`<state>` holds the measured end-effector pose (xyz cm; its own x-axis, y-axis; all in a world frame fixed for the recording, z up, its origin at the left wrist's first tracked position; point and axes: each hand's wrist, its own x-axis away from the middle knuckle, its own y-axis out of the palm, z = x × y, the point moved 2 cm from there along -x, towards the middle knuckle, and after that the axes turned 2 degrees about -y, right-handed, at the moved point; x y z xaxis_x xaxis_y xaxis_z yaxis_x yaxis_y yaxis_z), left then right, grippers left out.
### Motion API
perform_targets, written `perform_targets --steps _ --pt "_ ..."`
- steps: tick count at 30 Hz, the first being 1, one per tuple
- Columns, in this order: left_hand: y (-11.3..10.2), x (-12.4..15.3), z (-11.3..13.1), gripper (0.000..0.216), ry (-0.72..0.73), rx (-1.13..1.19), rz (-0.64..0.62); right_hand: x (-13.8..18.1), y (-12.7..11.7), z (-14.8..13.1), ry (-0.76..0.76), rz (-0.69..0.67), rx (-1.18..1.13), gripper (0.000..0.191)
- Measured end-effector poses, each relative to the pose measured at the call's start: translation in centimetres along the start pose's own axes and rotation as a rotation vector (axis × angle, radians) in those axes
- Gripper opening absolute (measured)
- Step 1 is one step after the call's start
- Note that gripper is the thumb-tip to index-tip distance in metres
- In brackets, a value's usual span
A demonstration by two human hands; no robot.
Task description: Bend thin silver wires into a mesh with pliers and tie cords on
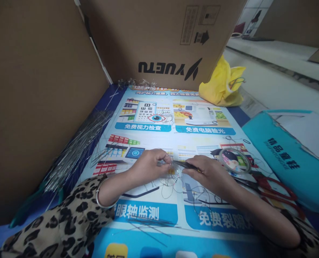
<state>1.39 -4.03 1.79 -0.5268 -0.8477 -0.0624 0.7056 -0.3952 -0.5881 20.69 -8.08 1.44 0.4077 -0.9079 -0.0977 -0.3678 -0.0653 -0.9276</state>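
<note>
My left hand (148, 166) rests on a printed poster (159, 118) and pinches a small clear piece with thin wire at its fingertips. My right hand (208, 172) is closed on dark narrow-nosed pliers (185, 165), whose tips point left and meet the piece held by the left hand. Thin dark wires (172, 186) loop on the poster just below both hands. A metal bangle and a leopard-print sleeve cover my left wrist and arm.
A heap of thin metal wires (76, 147) lies at the left by a cardboard wall. A large cardboard box (159, 39) stands behind. A yellow bag (221, 84), a tape roll (234, 160), red-handled scissors (272, 188) and a teal bag (288, 157) are at the right.
</note>
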Motion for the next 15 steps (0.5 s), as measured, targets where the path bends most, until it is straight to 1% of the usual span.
perform_targets --steps 3,6,8,11,15 --pt "-0.14 0.15 0.30 0.007 0.116 -0.117 0.055 0.02 0.10 0.26 -0.026 -0.014 0.010 0.022" --pt "-0.09 0.35 0.49 0.009 0.271 -0.235 0.094 0.00 0.30 0.54 -0.089 -0.015 0.021 0.023" --pt "-0.02 0.46 0.48 0.009 0.348 -0.276 0.121 -0.01 0.42 0.72 -0.126 0.000 0.034 0.023" --pt "0.08 0.54 0.37 0.010 0.412 -0.290 0.150 0.02 0.54 0.90 -0.160 0.036 0.069 0.024" --pt "0.15 0.53 0.21 0.010 0.443 -0.272 0.178 0.13 0.70 0.85 -0.182 0.068 0.105 0.026"
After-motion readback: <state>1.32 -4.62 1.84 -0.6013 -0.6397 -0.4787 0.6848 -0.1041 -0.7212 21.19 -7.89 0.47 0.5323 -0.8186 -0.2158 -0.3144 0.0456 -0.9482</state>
